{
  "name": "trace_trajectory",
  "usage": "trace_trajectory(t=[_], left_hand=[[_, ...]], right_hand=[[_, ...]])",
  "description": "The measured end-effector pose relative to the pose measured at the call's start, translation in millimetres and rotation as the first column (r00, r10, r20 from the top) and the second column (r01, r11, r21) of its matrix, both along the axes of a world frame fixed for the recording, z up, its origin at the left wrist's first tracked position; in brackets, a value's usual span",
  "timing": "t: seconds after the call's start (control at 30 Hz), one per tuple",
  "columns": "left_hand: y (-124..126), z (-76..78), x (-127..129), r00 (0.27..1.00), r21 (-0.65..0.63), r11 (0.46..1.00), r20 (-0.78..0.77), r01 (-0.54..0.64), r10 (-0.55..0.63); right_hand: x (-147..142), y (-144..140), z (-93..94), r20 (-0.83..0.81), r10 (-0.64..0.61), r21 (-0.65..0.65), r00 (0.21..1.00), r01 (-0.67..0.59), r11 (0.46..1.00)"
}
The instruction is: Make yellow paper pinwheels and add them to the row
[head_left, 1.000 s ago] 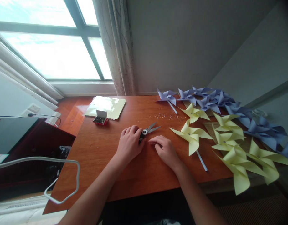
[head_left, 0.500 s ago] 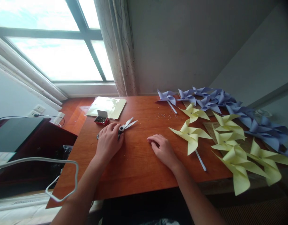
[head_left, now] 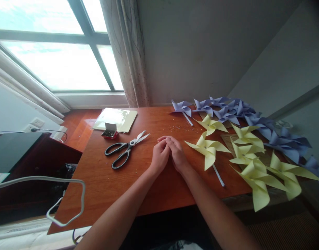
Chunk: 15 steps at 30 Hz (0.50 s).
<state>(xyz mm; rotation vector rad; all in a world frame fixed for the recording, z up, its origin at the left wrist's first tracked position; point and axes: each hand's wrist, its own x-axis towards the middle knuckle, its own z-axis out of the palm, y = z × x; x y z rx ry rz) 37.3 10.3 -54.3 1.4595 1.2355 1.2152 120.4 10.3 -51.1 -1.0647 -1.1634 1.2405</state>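
My left hand [head_left: 158,156] and my right hand [head_left: 178,155] rest side by side on the middle of the wooden table [head_left: 149,189], fingers curled and fingertips touching each other. Nothing shows between the fingers. Black-handled scissors [head_left: 125,150] lie free on the table to the left of my left hand, blades slightly apart and pointing toward the far right. A yellow paper pinwheel [head_left: 208,147] with a white stick lies just right of my right hand.
Several yellow pinwheels [head_left: 255,163] and purple pinwheels [head_left: 227,111] cover the table's right side. A small red box [head_left: 109,132] sits by a yellow sheet [head_left: 116,118] at the far left. Tiny scraps [head_left: 181,128] are scattered beyond my hands. A white cord [head_left: 67,194] loops at the left edge.
My left hand slid the scissors to the left, let go of them and came back to meet my right hand, which shifted slightly toward the far side.
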Motion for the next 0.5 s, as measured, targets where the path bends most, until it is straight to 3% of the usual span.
trace_trajectory(t=[0.5], left_hand=[[-6.0,-2.0,-7.2,0.996,-0.067,0.997,0.089,-0.026,0.031]], right_hand=[[-3.8,-5.7,-3.1,0.05,-0.046,0.014,0.998,0.045,0.999]])
